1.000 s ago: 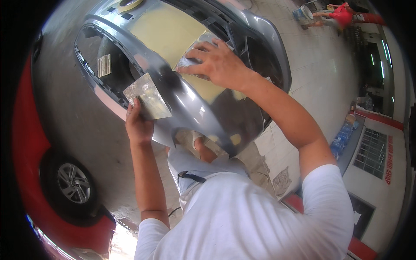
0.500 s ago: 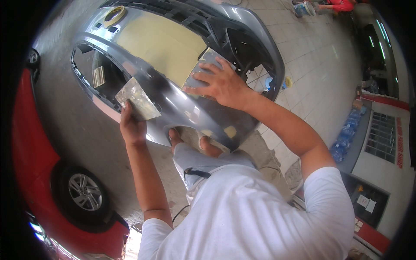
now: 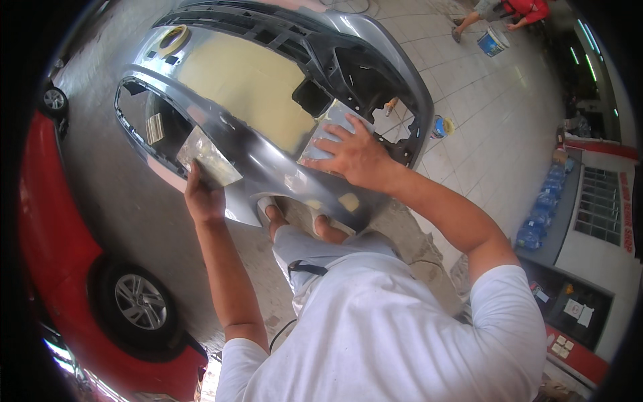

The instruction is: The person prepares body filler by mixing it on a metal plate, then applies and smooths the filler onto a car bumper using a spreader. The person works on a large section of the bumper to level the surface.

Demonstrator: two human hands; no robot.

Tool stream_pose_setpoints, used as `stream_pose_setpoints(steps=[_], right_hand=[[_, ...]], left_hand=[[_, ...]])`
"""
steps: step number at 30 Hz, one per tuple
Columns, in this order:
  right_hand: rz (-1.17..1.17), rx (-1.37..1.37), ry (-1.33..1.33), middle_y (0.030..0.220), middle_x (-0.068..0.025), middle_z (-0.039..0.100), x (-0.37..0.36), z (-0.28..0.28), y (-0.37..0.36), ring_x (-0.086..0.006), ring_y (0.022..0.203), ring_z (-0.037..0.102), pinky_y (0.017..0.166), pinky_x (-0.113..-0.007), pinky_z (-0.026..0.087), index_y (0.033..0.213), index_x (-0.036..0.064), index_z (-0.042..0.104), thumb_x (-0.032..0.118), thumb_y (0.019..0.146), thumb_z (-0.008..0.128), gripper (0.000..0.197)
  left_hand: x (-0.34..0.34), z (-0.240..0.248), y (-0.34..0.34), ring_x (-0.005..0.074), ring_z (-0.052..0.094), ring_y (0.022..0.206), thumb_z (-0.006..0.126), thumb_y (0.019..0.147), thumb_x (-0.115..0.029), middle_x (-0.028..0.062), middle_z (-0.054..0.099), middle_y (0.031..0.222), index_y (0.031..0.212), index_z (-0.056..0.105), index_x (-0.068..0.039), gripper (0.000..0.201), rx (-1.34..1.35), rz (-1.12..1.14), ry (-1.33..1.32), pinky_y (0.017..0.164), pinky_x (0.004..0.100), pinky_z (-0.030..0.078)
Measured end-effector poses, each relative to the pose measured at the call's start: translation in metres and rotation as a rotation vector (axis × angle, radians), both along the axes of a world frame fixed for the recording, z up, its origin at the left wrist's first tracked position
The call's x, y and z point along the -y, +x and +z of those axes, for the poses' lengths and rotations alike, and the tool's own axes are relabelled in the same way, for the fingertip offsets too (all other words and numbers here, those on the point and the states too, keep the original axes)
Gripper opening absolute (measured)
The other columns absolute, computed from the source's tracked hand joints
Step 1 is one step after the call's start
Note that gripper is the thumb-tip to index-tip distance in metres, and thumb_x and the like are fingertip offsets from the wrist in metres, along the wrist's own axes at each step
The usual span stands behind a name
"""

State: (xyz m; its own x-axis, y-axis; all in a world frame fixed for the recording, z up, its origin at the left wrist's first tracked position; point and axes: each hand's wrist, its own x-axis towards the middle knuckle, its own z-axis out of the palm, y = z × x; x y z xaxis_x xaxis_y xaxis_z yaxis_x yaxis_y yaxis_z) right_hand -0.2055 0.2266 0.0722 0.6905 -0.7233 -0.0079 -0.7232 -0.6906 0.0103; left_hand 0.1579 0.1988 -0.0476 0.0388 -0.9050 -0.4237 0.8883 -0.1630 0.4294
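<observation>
A grey car bumper (image 3: 264,159) lies in front of me, its face coated with a broad patch of pale yellow body filler (image 3: 234,74). My right hand (image 3: 360,157) grips a flat grey putty spreader (image 3: 335,122), fingers splayed over its top, at the right end of the patch beside a dark square opening. The thumb is hidden. My left hand (image 3: 205,199) pinches a square mixing plate (image 3: 209,158) smeared with filler, held above the bumper's near left part. Smaller filler spots (image 3: 348,202) show near its lower right end.
A roll of masking tape (image 3: 174,40) rests on the bumper's far left. A red car (image 3: 60,221) stands at left. Beyond the bumper at right are a small tub (image 3: 442,126) and a person (image 3: 529,12) with a bucket (image 3: 493,41). Blue water bottles (image 3: 541,208) line the right.
My right hand and the spreader have moved right and slightly nearer, uncovering the dark square opening. The person at the far right has come further into view with the bucket.
</observation>
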Motion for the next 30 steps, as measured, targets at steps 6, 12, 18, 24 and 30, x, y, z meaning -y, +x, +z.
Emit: stream_pose_setpoints(steps=[6,12,18,24,30], right_hand=[[-0.072,0.201,0.085,0.135,-0.0034,0.062,-0.050,0.070,-0.012,-0.0303,0.134,0.055,0.115,-0.064,0.037,0.131,0.0348,0.071,0.019,0.094,0.065,0.041],[0.094,0.976,0.190,0.142,-0.0063,0.047,-0.105,0.064,0.019,-0.0352,0.138,0.049,0.118,-0.063,0.034,0.140,0.0386,0.056,0.028,0.092,0.075,0.053],[-0.083,0.377,0.051,0.138,-0.0076,0.054,-0.064,0.068,-0.035,-0.0322,0.138,0.049,0.115,-0.064,0.034,0.139,0.0296,0.063,0.028,0.086,0.075,0.054],[-0.190,0.340,0.031,0.139,-0.0036,0.062,0.047,0.075,-0.043,-0.0283,0.136,0.054,0.116,-0.059,0.035,0.131,0.0293,0.073,0.015,0.086,0.075,0.047],[-0.044,0.310,0.098,0.136,-0.0058,0.067,0.233,0.052,0.039,-0.0308,0.127,0.062,0.109,-0.043,0.049,0.134,0.0277,0.071,-0.004,0.088,0.065,0.056]], left_hand=[[-0.064,0.063,-0.069,0.0239,0.061,0.123,0.058,0.109,-0.030,0.0124,0.062,0.134,0.144,0.051,0.000,0.046,0.306,0.229,0.035,0.106,0.0379,0.050],[-0.121,0.156,-0.174,0.0234,0.063,0.120,0.056,0.110,-0.028,0.0105,0.061,0.134,0.144,0.048,-0.006,0.041,0.215,0.015,0.009,0.102,0.0371,0.053],[-0.128,0.183,-0.168,0.0235,0.062,0.124,0.056,0.110,-0.020,0.0111,0.062,0.135,0.144,0.048,-0.004,0.038,0.111,-0.007,-0.158,0.108,0.0402,0.050],[-0.116,0.168,-0.125,0.0237,0.061,0.124,0.057,0.108,-0.023,0.0118,0.062,0.135,0.143,0.048,-0.002,0.041,0.040,-0.061,-0.135,0.107,0.0404,0.049],[-0.115,0.131,-0.069,0.0236,0.062,0.122,0.054,0.108,-0.025,0.0094,0.062,0.133,0.144,0.048,-0.006,0.041,0.097,-0.007,-0.095,0.106,0.0432,0.050]])
